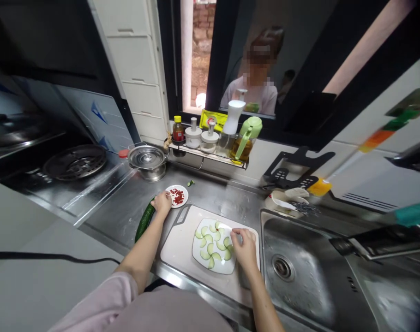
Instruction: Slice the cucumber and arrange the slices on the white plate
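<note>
A white plate [198,263] on the pale cutting board [175,246] bears curved green cucumber slices [212,252] laid out in pinwheel shapes, with a small red bit in one near the top. My right hand [244,246] is at the plate's right edge, fingertips close together; what they hold, if anything, is too small to see. My left hand [162,203] reaches over the left rim of a small white dish [183,203] of red bits [177,197], its fingers bent and pinched. Just below that hand, a whole cucumber [144,221] lies on the counter.
A lidded steel pot [148,161] stands behind the dish, near small green scraps [191,183]. Jars and an oil bottle [245,140] fill the rack [210,156] below the window. The sink [300,272] is at right, the stove burner [75,162] at left.
</note>
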Motion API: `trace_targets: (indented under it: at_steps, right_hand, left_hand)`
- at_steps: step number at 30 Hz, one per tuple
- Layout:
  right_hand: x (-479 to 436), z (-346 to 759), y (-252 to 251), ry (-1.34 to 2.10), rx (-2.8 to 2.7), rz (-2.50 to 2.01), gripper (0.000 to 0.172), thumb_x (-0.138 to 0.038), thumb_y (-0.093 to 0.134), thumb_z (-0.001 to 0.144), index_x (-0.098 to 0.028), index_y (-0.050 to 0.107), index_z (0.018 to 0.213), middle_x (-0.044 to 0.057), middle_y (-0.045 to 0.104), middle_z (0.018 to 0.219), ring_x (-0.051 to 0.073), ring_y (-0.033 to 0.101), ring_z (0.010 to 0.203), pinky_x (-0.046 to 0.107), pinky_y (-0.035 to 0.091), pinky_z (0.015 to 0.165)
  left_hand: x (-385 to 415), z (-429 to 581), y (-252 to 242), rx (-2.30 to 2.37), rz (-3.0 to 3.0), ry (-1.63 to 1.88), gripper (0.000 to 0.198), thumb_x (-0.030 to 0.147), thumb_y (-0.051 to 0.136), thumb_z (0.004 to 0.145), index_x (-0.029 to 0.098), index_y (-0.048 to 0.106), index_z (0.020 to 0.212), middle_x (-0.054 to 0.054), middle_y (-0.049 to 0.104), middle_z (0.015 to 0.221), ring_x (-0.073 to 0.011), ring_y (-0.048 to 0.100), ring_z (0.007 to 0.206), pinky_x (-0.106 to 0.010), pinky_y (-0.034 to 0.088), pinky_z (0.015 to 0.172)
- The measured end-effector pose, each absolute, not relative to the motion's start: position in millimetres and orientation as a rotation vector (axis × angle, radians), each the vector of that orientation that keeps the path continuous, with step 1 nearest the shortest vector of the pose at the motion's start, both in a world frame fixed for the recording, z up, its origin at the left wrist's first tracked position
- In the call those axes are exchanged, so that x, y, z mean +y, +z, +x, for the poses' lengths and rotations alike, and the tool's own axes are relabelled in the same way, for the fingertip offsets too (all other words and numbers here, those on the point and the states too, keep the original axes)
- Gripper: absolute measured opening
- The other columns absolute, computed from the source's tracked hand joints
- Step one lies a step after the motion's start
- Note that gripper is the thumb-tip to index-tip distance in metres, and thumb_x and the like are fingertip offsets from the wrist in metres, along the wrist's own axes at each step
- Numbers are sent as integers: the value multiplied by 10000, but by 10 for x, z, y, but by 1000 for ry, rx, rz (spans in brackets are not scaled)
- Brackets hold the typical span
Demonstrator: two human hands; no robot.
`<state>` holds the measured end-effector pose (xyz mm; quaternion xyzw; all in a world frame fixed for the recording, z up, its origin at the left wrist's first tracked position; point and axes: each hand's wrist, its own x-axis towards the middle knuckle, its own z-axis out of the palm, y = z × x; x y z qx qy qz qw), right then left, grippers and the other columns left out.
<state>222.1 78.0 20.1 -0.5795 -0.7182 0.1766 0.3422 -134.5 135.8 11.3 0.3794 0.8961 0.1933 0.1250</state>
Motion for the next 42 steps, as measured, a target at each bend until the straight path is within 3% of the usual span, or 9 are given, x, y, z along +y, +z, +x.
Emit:
trace_targets:
  at_steps: [10,22,29,34,42]
  right_hand:
    - [679,2267,85,495,-1854,-1525,331,-493,468,847,-223,651,790,83,667,861,263,554,893,409,401,858]
    - [514,2411,109,494,-1828,-1579,283,-458,486,843,-244,666,793,71,687,881,269,593,921,398,439,853]
    - [502,2364,145,508,-1800,-1589,250,-398,479,848,-230,661,810,78,678,873,265,580,912,395,437,842]
    - [604,2206,418,521,-1823,-1526,212,-329,472,862,-215,650,838,72,670,881,246,569,919,376,421,856]
    - [757,1989,963,511,-1825,-1385,149,-264,509,887,-206,632,826,36,658,858,190,570,890,312,407,846]
  left_hand:
    - [1679,-1532,4,2544,1446,239,258,238,460,850,231,695,957,-138,664,1076,-301,511,1090,-434,294,899]
    - [1744,-1478,-21,2522,1469,215,252,206,428,852,221,673,910,-143,663,1079,-302,523,1088,-428,302,885]
    - [1678,-1105,205,2571,1186,712,263,291,389,922,230,633,997,-127,637,1138,-306,517,1106,-450,328,885]
    - [1477,-460,482,2317,1370,1024,193,301,436,922,239,611,974,-78,643,1092,-261,529,1075,-405,338,899]
    - [860,399,846,1917,1961,898,208,308,427,941,261,628,966,-57,639,1104,-246,496,1081,-403,275,959]
